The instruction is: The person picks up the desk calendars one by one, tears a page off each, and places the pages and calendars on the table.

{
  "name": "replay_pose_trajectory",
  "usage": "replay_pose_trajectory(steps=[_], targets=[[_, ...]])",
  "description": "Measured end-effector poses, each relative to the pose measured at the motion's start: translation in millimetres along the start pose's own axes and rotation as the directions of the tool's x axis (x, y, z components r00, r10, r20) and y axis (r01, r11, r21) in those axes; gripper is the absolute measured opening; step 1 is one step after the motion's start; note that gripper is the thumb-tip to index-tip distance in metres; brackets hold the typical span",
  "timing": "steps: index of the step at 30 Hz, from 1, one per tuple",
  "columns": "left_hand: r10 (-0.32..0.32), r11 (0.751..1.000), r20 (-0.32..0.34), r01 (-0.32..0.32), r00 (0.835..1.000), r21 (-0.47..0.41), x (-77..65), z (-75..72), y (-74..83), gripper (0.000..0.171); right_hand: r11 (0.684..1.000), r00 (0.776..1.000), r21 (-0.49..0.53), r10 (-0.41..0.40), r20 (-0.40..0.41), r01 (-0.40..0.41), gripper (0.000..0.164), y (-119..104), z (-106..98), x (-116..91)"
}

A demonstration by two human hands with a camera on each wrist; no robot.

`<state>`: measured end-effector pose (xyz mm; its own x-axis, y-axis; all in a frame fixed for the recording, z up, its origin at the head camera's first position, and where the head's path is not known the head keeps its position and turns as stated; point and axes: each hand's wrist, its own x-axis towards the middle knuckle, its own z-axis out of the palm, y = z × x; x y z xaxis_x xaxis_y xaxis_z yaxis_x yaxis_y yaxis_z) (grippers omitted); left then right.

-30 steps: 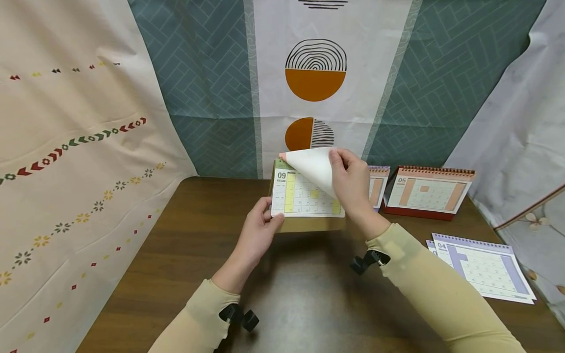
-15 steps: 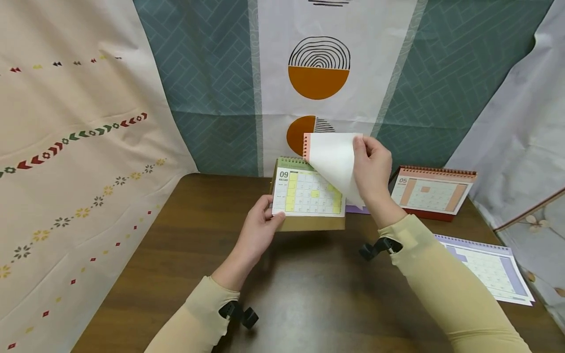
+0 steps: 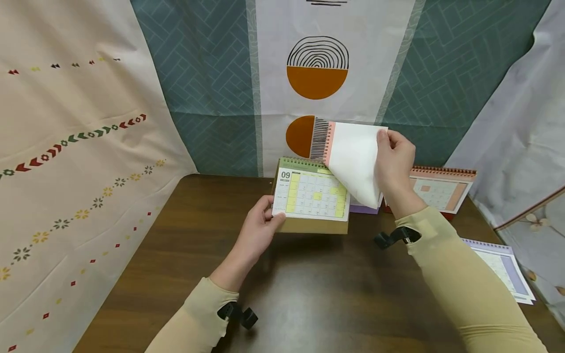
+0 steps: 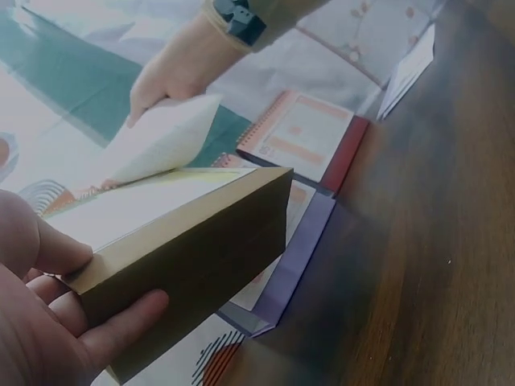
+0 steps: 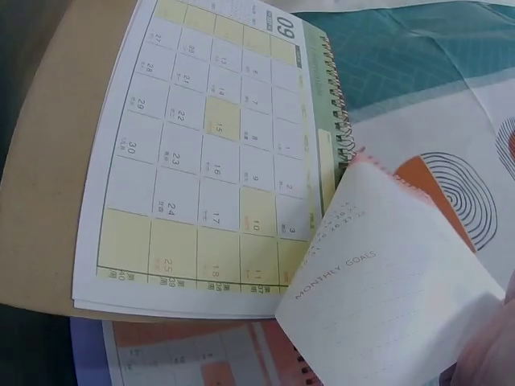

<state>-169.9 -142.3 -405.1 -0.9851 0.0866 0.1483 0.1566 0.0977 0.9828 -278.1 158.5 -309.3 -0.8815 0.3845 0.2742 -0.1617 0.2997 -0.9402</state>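
Observation:
A green-topped desk calendar (image 3: 311,193) with a tan stand shows its 09 page, tilted up over the table. My left hand (image 3: 258,225) grips its lower left corner, thumb on the front and fingers behind, as the left wrist view shows on the stand (image 4: 201,249). Between thumb and fingers, my right hand (image 3: 397,164) pinches a calendar page (image 3: 353,159) with a pink, hole-punched edge. The page's white back, printed with "MONTHLY GOALS", shows in the right wrist view. One corner lies at the coil's right end (image 5: 348,149); whether it is still attached, I cannot tell.
Behind the page stands a purple-based calendar (image 4: 294,257), partly hidden. A red-based calendar (image 3: 446,191) is right of it. Purple-edged calendar pages (image 3: 507,269) lie at the right of the brown table (image 3: 309,289). Patterned cloth (image 3: 212,98) hangs behind.
My right hand has moved right and slightly up, pulling the page along. Most of its pink edge has come away from the coil, uncovering more of the 09 page. My left hand stays put.

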Motion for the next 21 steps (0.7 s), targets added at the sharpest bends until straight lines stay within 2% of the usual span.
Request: replay_pose_trajectory(steps=[4, 12, 18, 21], targets=[[0.005, 1.0, 0.013, -0.005, 1.0, -0.004, -0.7, 2.4, -0.3, 0.032, 0.999, 0.999, -0.014, 0.032, -0.01, -0.032, 0.051, 3.7, -10.7, 5.9], [-0.004, 1.0, 0.031, 0.004, 1.0, 0.003, -1.0, 4.9, -2.9, 0.029, 0.991, 0.991, 0.028, 0.13, -0.034, -0.129, 0.053, 14.3, -41.0, 25.3], [-0.008, 1.0, 0.027, 0.008, 1.0, -0.007, 0.1, 5.9, -5.4, 0.027, 0.968, 0.979, 0.191, 0.184, -0.091, -0.165, 0.044, 20.8, -65.8, 39.9], [-0.007, 1.0, 0.043, 0.008, 0.999, -0.014, -0.6, 6.5, -4.9, 0.026, 0.96, 0.971, 0.216, 0.207, -0.118, -0.178, 0.039, 22.7, -76.5, 45.4]])
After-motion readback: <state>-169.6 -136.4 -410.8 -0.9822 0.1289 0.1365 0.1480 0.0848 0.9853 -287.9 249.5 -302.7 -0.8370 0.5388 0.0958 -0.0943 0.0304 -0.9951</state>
